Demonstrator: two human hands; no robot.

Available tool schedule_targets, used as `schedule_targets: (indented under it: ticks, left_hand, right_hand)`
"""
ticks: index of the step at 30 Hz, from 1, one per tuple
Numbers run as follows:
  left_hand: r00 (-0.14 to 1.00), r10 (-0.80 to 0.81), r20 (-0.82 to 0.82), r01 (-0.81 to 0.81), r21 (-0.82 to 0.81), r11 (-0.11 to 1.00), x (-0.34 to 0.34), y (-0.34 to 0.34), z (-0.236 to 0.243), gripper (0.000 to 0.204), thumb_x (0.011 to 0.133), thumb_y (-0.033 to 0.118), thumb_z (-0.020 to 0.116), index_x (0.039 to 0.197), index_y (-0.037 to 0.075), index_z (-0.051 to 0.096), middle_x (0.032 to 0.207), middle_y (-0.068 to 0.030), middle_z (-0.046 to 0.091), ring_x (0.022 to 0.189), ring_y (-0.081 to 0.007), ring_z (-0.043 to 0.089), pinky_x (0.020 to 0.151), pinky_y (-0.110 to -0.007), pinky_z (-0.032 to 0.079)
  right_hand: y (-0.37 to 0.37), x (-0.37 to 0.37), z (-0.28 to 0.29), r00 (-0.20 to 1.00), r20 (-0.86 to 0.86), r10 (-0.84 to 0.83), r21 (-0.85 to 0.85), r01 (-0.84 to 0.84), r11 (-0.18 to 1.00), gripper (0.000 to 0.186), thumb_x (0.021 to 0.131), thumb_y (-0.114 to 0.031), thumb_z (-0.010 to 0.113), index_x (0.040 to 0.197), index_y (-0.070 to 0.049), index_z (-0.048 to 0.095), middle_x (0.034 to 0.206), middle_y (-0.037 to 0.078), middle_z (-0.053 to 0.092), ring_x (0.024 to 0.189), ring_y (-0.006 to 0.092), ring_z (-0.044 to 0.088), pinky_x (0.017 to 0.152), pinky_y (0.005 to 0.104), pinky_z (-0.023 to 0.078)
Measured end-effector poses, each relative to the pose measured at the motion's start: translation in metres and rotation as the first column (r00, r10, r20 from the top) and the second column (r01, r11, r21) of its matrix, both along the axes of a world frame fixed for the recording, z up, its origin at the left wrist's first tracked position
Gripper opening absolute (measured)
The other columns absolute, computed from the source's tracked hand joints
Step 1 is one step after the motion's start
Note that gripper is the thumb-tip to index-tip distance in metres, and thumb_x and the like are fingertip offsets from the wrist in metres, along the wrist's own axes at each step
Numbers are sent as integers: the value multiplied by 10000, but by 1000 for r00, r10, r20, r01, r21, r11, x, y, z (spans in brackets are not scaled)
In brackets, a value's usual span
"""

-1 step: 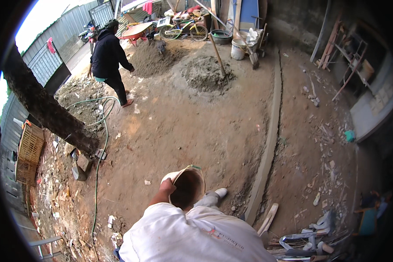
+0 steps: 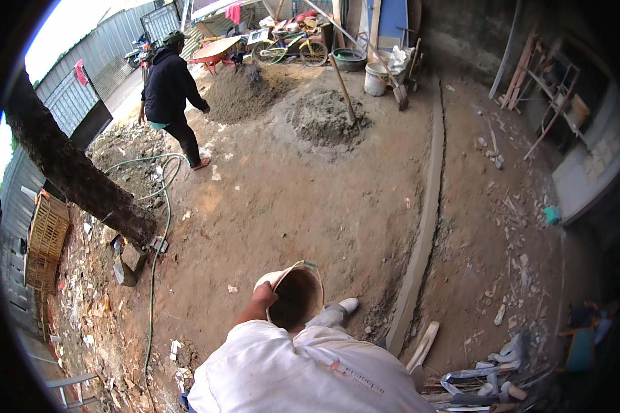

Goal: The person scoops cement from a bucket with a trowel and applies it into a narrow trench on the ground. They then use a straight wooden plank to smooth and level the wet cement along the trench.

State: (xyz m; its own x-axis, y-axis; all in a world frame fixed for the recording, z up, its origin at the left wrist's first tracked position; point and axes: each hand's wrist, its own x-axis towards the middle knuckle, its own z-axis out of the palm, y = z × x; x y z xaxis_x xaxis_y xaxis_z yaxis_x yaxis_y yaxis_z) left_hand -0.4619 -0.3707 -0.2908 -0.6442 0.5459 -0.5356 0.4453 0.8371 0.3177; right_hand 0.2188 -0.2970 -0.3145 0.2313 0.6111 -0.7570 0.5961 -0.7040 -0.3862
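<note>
- Left hand (image 2: 264, 294) is curling closed over the near-left rim of a pale bucket (image 2: 269, 277); fingers are hooking inward at the lip. Right hand is staying out of view, so cannot tell how open it is or what it is holding.
- Bucket is hanging or resting low in front of the body, beside the grey trouser leg (image 2: 329, 316) and pale shoe (image 2: 349, 303); mouth is tilting toward the camera. Whether its base is touching the ground, cannot tell.
- Inside is showing brown and shadowed; contents, if any, are not reading clearly. Probably handling light if empty, much heavier with a wet load.
- Wall is looking like stiff plastic, likely flexing a little, hardly fragile. Lip may be turning slippery where wet or gritty.
- Best hold: the rim for tipping, with a second palm supporting the base; for carrying, the handle, perhaps the thin band with a green piece (image 2: 311, 264) at the far rim.
- Beyond, a grey, lumpy heap (image 2: 324, 120) is spreading low around a standing wooden shaft (image 2: 342, 89); a finer brown mound (image 2: 234, 100) is sloping behind. A smooth grey strip (image 2: 420, 251) is running along the rough, packed earth (image 2: 310, 206).
</note>
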Motion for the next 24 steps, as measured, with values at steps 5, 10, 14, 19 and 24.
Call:
schedule_targets:
  ticks: [5, 10, 14, 19, 24]
  left_hand:
    - [1000, 1, 26, -2, 24, 1000, 0, 16, 1, 402, 715, 198, 706, 1082, 53, 630, 1097, -197, 665, 1056, -340, 632, 906, -413, 503]
    - [1000, -5, -16, 6, 43, 999, -16, 27, 8, 397, 695, 200, 722, 1057, 61, 640, 1063, -185, 678, 1019, -341, 646, 881, -412, 515]
    - [1000, -19, 23, 18, 42, 999, -15, 40, 11, 406, 698, 200, 721, 1071, 63, 642, 1065, -187, 677, 1024, -345, 644, 890, -410, 513]
    - [998, -64, 7, 63, 41, 997, -16, 42, 15, 400, 713, 204, 709, 1074, 47, 637, 1085, -201, 669, 1040, -346, 639, 905, -416, 508]
    - [997, -67, 24, 66, 36, 997, -15, 44, 18, 408, 715, 204, 704, 1081, 39, 633, 1096, -208, 664, 1059, -349, 631, 918, -419, 502]
  right_hand:
    - [11, -5, 3, 1000, 0, -7, 5, 7, 1000, 397, 786, -176, 701, 1117, 10, 584, 884, 144, 635, 799, 232, 598, 670, 402, 497]
    - [19, -15, 6, 1000, -7, -5, -7, 4, 1000, 396, 790, -173, 700, 1123, 4, 582, 887, 145, 637, 804, 236, 601, 668, 404, 499]
    - [21, -15, 9, 1000, 0, -13, -6, 13, 1000, 396, 792, -172, 699, 1129, 0, 581, 890, 145, 638, 808, 239, 603, 666, 406, 501]
    - [22, -17, 9, 1000, -1, -22, -10, 22, 1000, 395, 796, -170, 698, 1135, -6, 580, 894, 146, 640, 813, 243, 606, 665, 408, 503]
    - [23, -18, 11, 1000, 0, -30, -11, 30, 999, 395, 799, -167, 696, 1142, -12, 578, 898, 147, 642, 818, 247, 609, 663, 410, 505]
